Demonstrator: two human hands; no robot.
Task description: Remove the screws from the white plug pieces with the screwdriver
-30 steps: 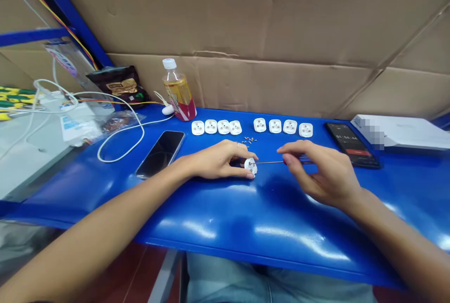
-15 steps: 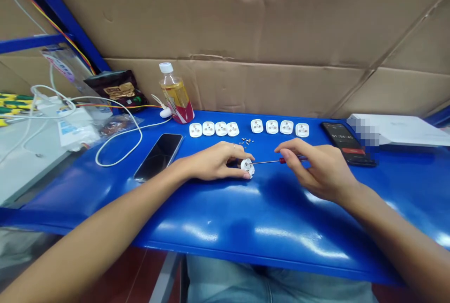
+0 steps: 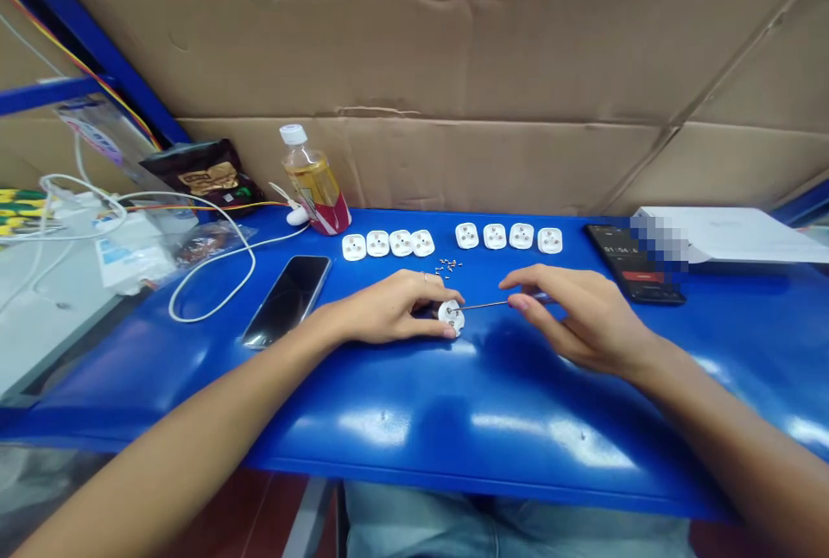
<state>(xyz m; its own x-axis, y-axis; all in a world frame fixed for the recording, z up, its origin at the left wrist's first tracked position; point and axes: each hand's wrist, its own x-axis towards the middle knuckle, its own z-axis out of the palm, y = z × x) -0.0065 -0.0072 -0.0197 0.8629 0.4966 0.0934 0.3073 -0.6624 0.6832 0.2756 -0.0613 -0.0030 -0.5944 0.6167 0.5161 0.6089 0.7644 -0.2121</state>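
Note:
My left hand rests on the blue table and pinches a small white plug piece on its edge. My right hand grips a thin screwdriver between thumb and fingers. The metal shaft lies level and its tip meets the white piece. A small heap of tiny screws lies just behind the piece. Further back stand two rows of white plug pieces, a left row and a right row.
A dark phone lies left of my left hand, another phone with a lit screen at the right. A drink bottle, a white cable, a dark snack bag and a white box stand around. Cardboard walls the back.
The view has tilted, so everything sits slightly lower and to the left in the picture. Both hands keep their hold on the white piece and the screwdriver.

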